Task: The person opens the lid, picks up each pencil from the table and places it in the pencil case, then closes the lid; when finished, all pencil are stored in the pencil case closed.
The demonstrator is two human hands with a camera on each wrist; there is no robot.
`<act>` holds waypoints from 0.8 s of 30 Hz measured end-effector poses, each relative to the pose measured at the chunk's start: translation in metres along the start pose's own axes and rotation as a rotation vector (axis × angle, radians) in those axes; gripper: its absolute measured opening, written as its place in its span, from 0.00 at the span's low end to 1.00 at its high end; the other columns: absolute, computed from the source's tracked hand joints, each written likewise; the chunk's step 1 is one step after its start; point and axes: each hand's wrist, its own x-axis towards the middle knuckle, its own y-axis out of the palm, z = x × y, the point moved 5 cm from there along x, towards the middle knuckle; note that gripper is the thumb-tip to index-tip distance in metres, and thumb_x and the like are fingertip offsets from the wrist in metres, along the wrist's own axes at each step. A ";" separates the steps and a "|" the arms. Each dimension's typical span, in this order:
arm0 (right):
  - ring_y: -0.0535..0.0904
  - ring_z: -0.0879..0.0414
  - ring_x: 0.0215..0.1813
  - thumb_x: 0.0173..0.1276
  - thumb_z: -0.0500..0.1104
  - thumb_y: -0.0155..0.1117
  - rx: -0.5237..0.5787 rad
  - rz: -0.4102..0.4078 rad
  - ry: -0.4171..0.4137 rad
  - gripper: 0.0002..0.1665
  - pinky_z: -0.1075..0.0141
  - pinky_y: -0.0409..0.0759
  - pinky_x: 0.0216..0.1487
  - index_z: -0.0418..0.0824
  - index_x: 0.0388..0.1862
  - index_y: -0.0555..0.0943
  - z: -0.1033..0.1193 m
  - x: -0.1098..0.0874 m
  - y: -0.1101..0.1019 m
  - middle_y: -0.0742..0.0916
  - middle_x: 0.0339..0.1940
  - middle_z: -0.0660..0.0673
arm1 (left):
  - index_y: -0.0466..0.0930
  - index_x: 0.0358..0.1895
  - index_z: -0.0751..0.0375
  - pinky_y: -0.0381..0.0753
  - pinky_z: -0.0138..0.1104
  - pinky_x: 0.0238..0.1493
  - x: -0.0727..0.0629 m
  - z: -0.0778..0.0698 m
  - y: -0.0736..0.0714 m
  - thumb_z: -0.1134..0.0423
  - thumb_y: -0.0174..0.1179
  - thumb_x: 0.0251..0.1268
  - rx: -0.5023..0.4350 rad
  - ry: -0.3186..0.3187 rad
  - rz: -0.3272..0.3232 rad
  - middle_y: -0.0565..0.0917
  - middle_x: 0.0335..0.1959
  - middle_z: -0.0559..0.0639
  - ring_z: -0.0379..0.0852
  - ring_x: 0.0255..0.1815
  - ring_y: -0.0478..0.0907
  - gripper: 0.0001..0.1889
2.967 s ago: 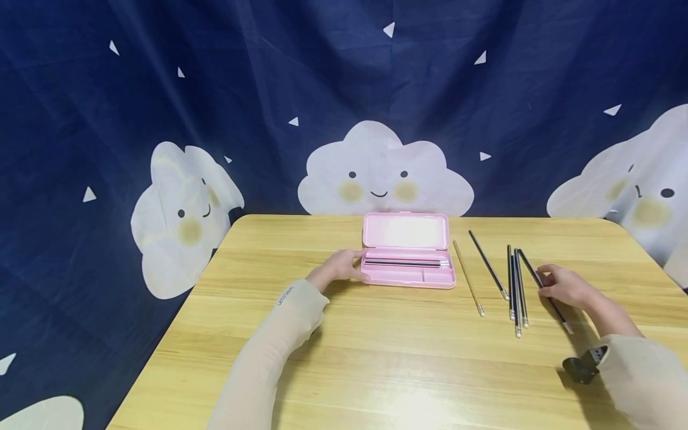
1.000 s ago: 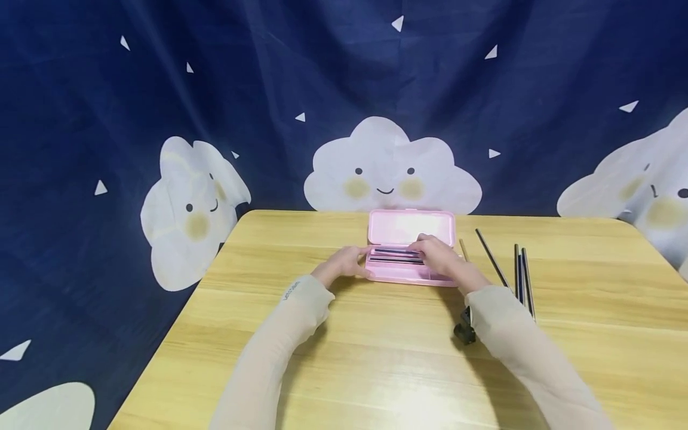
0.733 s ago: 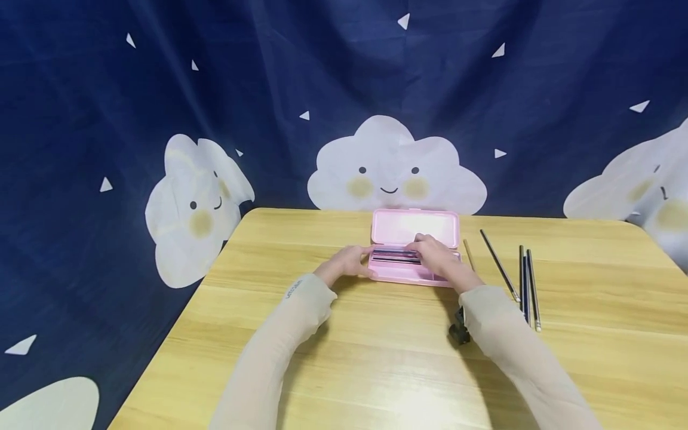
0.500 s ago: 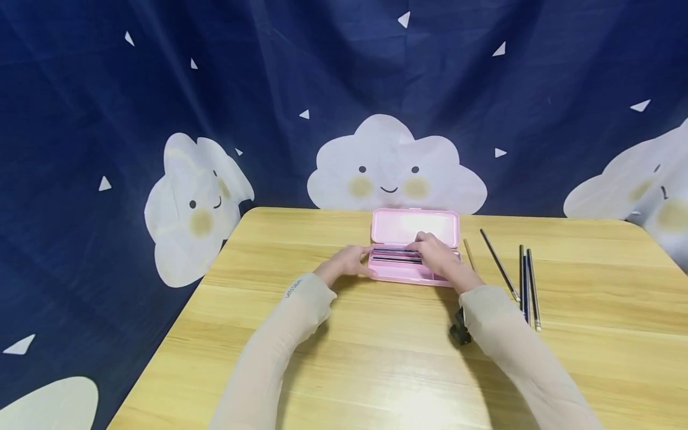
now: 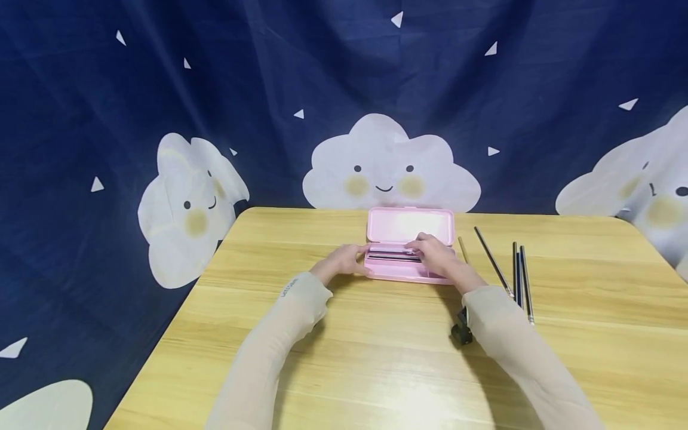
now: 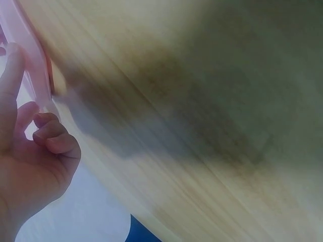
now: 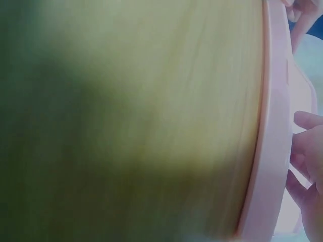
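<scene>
An open pink pencil case [image 5: 398, 276] stands near the table's back edge, its lid raised behind. Its left end is gripped by my left hand [image 5: 341, 260], thumb in front and fingers behind. Dark striped pencils [image 5: 383, 258] lie lengthwise in the long compartment. My right hand [image 5: 434, 254] reaches over the case's right half, fingertips down in that compartment pinching a dark pencil [image 5: 388, 251]; this hand hides the pencils' right ends. In the right wrist view the case's front wall [image 7: 272, 126] hides what the curled fingers [image 7: 303, 143] hold.
Right of the case lie a plain wooden pencil [image 5: 463, 249], a slanted dark pencil [image 5: 491, 258] and a bunch of dark pencils [image 5: 518, 275], partly behind the right sleeve. A black device [image 5: 461, 329] hangs under the right wrist. A blue cloud-patterned curtain [image 5: 258, 71] backs the table.
My right hand went from the dark pencils at the right to the case, bringing one. Over the last second that pencil sank level beside the others. My left hand stays at the case's end.
</scene>
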 end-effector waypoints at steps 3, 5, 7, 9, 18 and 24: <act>0.75 0.49 0.35 0.59 0.27 0.56 0.031 -0.056 -0.036 0.16 0.58 0.77 0.38 0.35 0.44 0.82 -0.003 -0.006 -0.003 0.79 0.31 0.41 | 0.55 0.69 0.55 0.62 0.39 0.65 -0.001 -0.002 0.000 0.47 0.66 0.49 -0.001 0.005 0.008 0.64 0.65 0.61 0.51 0.64 0.65 0.44; 0.75 0.50 0.35 0.58 0.26 0.56 0.047 -0.083 -0.054 0.16 0.58 0.76 0.38 0.34 0.43 0.82 -0.004 -0.009 -0.006 0.79 0.31 0.41 | 0.55 0.69 0.55 0.61 0.39 0.65 -0.002 -0.002 0.000 0.47 0.66 0.49 -0.005 0.005 0.012 0.64 0.65 0.62 0.51 0.64 0.65 0.44; 0.75 0.50 0.34 0.57 0.25 0.55 0.069 -0.101 -0.066 0.16 0.58 0.76 0.39 0.33 0.43 0.82 -0.004 -0.013 -0.010 0.79 0.31 0.41 | 0.55 0.69 0.54 0.62 0.40 0.65 -0.002 -0.002 -0.001 0.48 0.66 0.49 -0.003 0.006 0.007 0.64 0.65 0.63 0.52 0.64 0.65 0.44; 0.75 0.50 0.34 0.57 0.25 0.56 0.083 -0.117 -0.071 0.16 0.57 0.76 0.39 0.33 0.43 0.82 -0.004 -0.017 -0.016 0.79 0.31 0.42 | 0.55 0.69 0.54 0.62 0.40 0.65 -0.003 -0.002 -0.001 0.48 0.67 0.49 0.000 0.011 0.001 0.65 0.64 0.63 0.52 0.63 0.65 0.44; 0.76 0.49 0.35 0.58 0.28 0.59 0.088 -0.118 -0.030 0.12 0.56 0.76 0.38 0.32 0.42 0.81 -0.014 -0.046 -0.044 0.81 0.35 0.40 | 0.56 0.69 0.54 0.62 0.40 0.65 -0.002 -0.001 0.000 0.47 0.66 0.49 0.008 0.023 0.011 0.66 0.64 0.62 0.51 0.63 0.65 0.44; 0.76 0.50 0.32 0.57 0.28 0.60 0.035 -0.152 -0.005 0.14 0.57 0.76 0.34 0.32 0.43 0.81 -0.035 -0.070 -0.058 0.80 0.31 0.43 | 0.58 0.69 0.52 0.58 0.40 0.67 -0.002 -0.001 -0.002 0.48 0.67 0.48 -0.014 0.014 -0.008 0.64 0.66 0.60 0.52 0.66 0.62 0.43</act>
